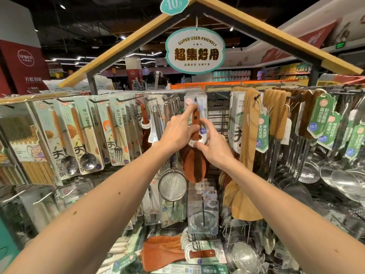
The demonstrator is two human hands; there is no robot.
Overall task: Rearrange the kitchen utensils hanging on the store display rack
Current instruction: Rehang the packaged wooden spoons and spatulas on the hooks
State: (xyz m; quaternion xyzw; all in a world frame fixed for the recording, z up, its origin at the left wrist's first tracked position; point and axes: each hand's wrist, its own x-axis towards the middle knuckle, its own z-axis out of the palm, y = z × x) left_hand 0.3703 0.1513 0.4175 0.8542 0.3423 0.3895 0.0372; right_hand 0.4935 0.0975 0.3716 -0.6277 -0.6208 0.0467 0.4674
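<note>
Place: a shop, kitchenware aisle
Evidence: packaged utensils (116, 133) on rack hooks (126, 99), price tag (173, 4), hanging promotional sign (195, 51), stocked shelves (231, 74) behind

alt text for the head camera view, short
Both bare hands, left hand and right hand, hold a dark wooden rice spoon at a hook on a store display rack, between packaged forks and pale wooden spatulas.

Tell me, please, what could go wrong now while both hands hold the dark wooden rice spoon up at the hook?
1. The left hand and right hand grip the wooden rice spoon near its handle top; if the hole misses the hook, it may drop onto the goods below.
2. The mesh strainer hangs close on the left; a forearm could knock it.
</note>
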